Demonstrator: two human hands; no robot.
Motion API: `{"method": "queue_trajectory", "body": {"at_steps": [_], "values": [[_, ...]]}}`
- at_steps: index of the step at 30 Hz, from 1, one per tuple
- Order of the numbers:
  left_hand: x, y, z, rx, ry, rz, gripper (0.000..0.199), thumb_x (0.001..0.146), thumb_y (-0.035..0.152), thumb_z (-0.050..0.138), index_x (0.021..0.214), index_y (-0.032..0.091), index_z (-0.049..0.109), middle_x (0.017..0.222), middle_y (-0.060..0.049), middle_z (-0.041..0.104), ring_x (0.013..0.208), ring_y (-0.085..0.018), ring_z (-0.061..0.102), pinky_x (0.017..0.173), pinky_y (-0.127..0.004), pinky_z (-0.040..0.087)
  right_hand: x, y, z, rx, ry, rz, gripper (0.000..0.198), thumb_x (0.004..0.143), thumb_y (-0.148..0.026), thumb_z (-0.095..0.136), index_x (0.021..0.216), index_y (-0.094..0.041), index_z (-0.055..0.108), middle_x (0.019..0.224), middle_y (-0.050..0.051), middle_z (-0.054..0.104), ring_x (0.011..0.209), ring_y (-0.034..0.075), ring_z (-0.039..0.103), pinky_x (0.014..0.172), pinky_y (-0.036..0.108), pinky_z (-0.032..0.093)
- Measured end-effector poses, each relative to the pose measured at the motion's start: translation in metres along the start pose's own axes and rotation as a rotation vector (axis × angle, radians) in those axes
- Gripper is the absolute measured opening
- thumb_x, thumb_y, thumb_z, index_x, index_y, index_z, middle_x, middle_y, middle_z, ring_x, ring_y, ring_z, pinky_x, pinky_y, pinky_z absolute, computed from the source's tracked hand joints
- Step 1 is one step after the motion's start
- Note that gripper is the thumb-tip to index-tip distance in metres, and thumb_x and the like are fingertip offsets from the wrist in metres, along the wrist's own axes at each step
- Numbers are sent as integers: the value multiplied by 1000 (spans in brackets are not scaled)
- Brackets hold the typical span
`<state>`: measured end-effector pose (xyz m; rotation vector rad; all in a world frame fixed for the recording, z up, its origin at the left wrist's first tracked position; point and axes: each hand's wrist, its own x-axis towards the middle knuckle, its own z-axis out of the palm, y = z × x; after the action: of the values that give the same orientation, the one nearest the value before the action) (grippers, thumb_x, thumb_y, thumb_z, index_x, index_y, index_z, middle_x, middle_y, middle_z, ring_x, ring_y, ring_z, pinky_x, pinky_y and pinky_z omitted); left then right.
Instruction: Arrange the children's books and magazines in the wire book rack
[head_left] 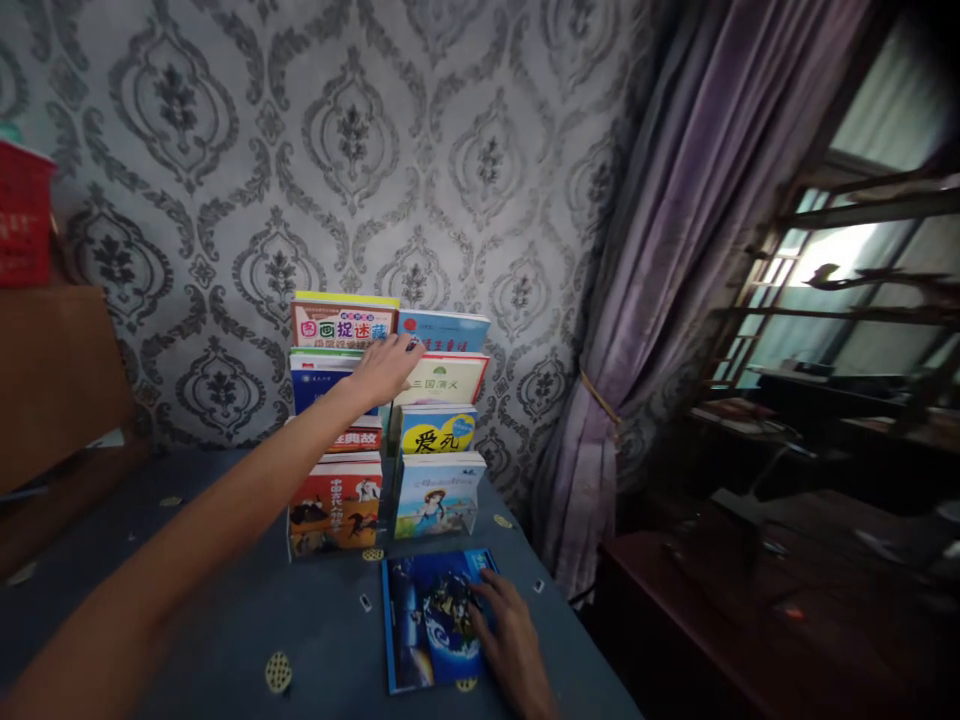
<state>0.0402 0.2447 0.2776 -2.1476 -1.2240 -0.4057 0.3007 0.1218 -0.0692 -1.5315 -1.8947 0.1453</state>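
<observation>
My left hand (384, 366) reaches across to the back of a tiered rack of books. Its fingers are stretched out at the pale "三国演义" book (442, 380) and in front of the blue book (457, 330) behind it; whether they touch either is hard to tell. Left of the hand stands a picture-puzzle book (330, 318) with a yellow top edge. A blue book with a globe on its cover (427, 625) lies flat on the table. My right hand (511, 635) rests on its right side, fingers loosely spread.
Front books in the rack are an orange one (337, 510) and a light blue one (439, 500). A dark blue table (202, 620) carries them. At left are a cardboard box (64, 370) and a red basket (22, 215). A purple curtain (637, 300) hangs right.
</observation>
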Motion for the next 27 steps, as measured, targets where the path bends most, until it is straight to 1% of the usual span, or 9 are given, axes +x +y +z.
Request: {"method": "queue_trajectory", "body": {"at_steps": [4,7,10,12,14,17,19,23,27], "values": [[0,-4,-7,10,104,29,33,93,35,61,120,16,58,126,-16,58,117,-32,54,95,-44,46,-1,1,1,21,35,-5,32,91,-33,53,107,-19,78,128,17,69,121,34,64,104,51,52],[7,-10,-17,3,237,8,27,95,28,55,119,16,60,125,-17,59,118,-32,53,98,-46,44,-2,4,3,27,75,-35,29,90,-31,56,106,-20,77,125,16,70,118,33,66,102,49,53],[21,-16,-24,46,323,-18,37,93,20,54,130,15,55,134,-19,57,127,-34,49,107,-52,38,-2,4,3,24,92,-56,28,91,-30,56,108,-22,77,125,14,70,118,31,66,102,48,53],[33,-21,-26,89,288,-1,42,91,19,57,133,14,53,138,-20,56,136,-34,44,115,-56,29,-2,2,2,6,84,-45,27,91,-28,56,108,-23,77,126,14,70,120,32,65,102,48,53],[46,-25,-26,100,192,2,43,90,20,61,131,14,54,137,-20,59,138,-34,43,117,-60,24,-2,-2,1,-27,65,-22,27,90,-27,57,109,-23,77,128,14,69,122,32,64,103,48,52],[61,-29,-27,72,34,-49,37,90,23,63,126,16,57,129,-19,65,131,-34,49,114,-65,27,-3,-5,1,-79,51,13,29,91,-25,55,112,-23,76,131,14,67,125,33,62,103,48,51],[66,-29,-28,65,-26,-75,35,90,24,64,123,16,57,126,-18,67,129,-35,51,111,-65,30,-3,-6,3,-100,54,21,30,91,-23,54,113,-23,75,132,14,67,125,33,61,103,48,51],[65,-27,-33,54,-61,-77,35,92,26,62,125,15,56,130,-20,64,132,-36,49,109,-65,32,-2,-11,0,-112,54,23,30,90,-20,55,113,-21,74,133,14,66,125,31,61,106,46,49],[62,-28,-33,52,-75,-73,41,93,31,61,130,15,54,132,-20,63,133,-37,47,111,-64,28,-1,-24,-14,-106,-7,54,29,92,-20,53,112,-20,74,133,14,65,125,30,60,106,44,48]]}}
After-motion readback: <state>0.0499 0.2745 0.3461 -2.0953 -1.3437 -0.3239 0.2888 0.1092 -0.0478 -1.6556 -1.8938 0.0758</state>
